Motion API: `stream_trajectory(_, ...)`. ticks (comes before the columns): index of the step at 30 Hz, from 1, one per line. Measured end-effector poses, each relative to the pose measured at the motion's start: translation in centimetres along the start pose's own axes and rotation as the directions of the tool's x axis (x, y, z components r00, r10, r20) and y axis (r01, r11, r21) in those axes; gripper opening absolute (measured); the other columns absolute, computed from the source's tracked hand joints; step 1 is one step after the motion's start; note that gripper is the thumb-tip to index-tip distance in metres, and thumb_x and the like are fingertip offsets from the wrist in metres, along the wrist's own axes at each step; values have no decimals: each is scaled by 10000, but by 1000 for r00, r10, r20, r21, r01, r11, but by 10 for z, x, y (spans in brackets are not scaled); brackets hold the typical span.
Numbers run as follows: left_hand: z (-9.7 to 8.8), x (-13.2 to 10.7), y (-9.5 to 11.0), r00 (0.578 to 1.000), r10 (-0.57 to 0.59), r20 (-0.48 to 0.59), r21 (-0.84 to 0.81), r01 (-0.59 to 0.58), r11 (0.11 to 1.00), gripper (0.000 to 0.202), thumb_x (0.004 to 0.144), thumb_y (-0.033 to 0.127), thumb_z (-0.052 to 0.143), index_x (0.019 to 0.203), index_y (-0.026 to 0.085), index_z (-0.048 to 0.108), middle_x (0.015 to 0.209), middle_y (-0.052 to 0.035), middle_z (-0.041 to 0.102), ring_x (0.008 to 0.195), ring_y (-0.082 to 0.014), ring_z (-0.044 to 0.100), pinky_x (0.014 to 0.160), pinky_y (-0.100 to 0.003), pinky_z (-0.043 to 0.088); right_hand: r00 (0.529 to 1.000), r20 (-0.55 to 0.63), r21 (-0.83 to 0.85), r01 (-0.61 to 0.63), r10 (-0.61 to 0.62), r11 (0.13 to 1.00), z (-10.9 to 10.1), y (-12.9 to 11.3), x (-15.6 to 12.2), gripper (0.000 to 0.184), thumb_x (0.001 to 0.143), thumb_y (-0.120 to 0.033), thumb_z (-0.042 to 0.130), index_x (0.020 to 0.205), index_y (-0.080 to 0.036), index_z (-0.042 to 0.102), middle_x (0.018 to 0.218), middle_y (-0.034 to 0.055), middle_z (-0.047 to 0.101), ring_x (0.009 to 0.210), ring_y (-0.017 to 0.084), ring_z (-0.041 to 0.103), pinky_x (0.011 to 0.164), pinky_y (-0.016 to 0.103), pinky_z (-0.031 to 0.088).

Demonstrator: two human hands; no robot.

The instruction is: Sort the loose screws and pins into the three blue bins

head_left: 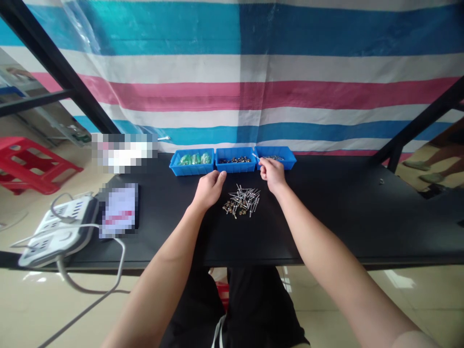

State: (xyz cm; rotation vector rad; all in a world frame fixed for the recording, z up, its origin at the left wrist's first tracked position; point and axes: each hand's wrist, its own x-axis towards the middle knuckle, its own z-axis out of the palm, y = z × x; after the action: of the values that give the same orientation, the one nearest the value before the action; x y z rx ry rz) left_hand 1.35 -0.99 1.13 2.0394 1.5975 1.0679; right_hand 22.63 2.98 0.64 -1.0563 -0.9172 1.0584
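Observation:
My right hand is closed in a pinch at the front of the right blue bin. From its fingertips a thin silvery blind rivet sticks out, pointing up and left. My left hand rests just in front of the middle blue bin, fingers curled and thumb up; whatever it may hold is hidden. Between the hands, on the black tabletop, lies a loose pile of silvery blind rivets mixed with small brass-coloured pieces. Dark and brassy small parts fill the middle bin, and thin silvery ones lie in the right bin.
A left blue bin holds green and clear plastic packets. On the tabletop's left are a white power strip with cables and a blurred flat device. Black frame posts flank the table before a striped sheet. A red stool stands left.

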Motion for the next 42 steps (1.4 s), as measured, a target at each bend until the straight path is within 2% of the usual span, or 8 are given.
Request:
stream_trajectory(4, -1, 0, 2, 1000, 8, 9, 20, -8, 1000, 430, 898, 524, 388, 711, 177, 560, 669, -19, 616, 645, -148, 549, 637, -261, 392, 988, -146, 109, -31, 46, 994, -12, -1, 11, 195, 722, -349, 660, 771, -170, 598, 383, -90, 419, 305, 30, 282, 332, 168, 164)
stream_trajectory(9, -1, 0, 1, 1000, 4, -2, 38, -4, 999, 354, 884, 480, 430, 805, 179, 599, 750, -32, 661, 691, -164, 581, 690, -272, 424, 986, -155, 137, -42, 63, 990, -15, -2, 13, 406, 731, -397, 658, 1067, -177, 595, 426, -84, 490, 306, 41, 312, 342, 174, 172)
stream_trajectory(15, 2, 1, -4, 1000, 28, 12, 32, -29, 999, 248, 854, 391, 484, 890, 187, 620, 842, -46, 691, 780, -185, 624, 749, -286, 453, 988, -48, -169, 137, -147, 976, -12, 5, 8, 304, 739, -366, 606, 942, -146, 662, 452, -52, 520, 403, 85, 446, 425, 211, 308)
stream_trajectory(18, 4, 2, -7, 999, 37, 29, 38, -38, 999, 215, 835, 352, 502, 902, 191, 627, 843, -47, 695, 777, -185, 626, 758, -289, 463, 929, 224, -485, 368, -295, 793, -9, 9, 1, 173, 740, -303, 592, 723, -158, 684, 532, -9, 596, 538, 120, 552, 559, 240, 397)
stream_trajectory(21, 4, 2, -8, 998, 56, 37, 53, -58, 997, 209, 828, 337, 507, 904, 188, 632, 846, -52, 695, 772, -187, 625, 764, -296, 466, 874, 439, -649, 469, -209, 600, -4, 10, -8, 150, 734, -245, 585, 658, -171, 691, 623, 12, 657, 612, 140, 585, 616, 252, 410)
stream_trajectory(27, 4, 2, -10, 995, 90, 45, 70, -93, 993, 204, 828, 324, 496, 882, 186, 637, 830, -57, 690, 766, -190, 623, 756, -301, 465, 793, 604, -664, 553, -73, 503, 6, 10, -17, 202, 753, -203, 607, 910, -193, 734, 720, 8, 664, 710, 141, 581, 722, 260, 426)
stream_trajectory(35, 5, 2, -9, 992, 96, 76, 78, -102, 992, 189, 821, 295, 486, 837, 185, 639, 811, -55, 678, 755, -187, 612, 729, -294, 451, 851, 525, -806, 496, 3, 323, 16, 9, -28, 187, 794, -308, 586, 666, -185, 645, 798, 70, 657, 822, 193, 580, 735, 289, 413)
stream_trajectory(42, 5, 2, -10, 989, 114, 96, 93, -123, 988, 177, 813, 275, 483, 799, 183, 633, 800, -55, 672, 745, -184, 603, 733, -294, 451, 879, 469, -876, 451, 84, 171, 25, 3, -37, 257, 829, -344, 527, 663, -187, 647, 899, 121, 677, 895, 240, 599, 715, 316, 410)
